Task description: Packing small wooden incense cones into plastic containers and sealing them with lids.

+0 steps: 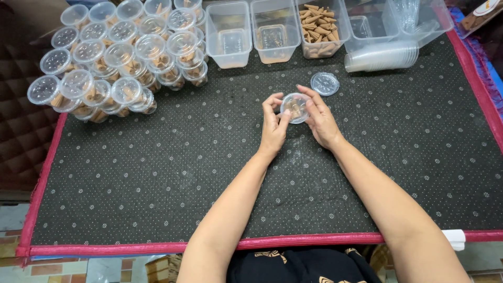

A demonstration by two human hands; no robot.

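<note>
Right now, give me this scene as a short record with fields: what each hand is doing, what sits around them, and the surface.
Left hand: left hand grips the small clear cup from its left side
Right hand: right hand holds the same cup from the right
Cup contents: brown pieces, kind unclear
Loose lid: clear round lid lies on the mat beside the cup
Far left: pile of lidded cups
Far edge: clear rectangular tubs, one holding brown cones; stack of lids
Surface: dark dotted mat with a red border

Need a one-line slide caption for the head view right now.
Both hands, left hand and right hand, hold a small clear cup of brown cones above a dark mat.
</note>
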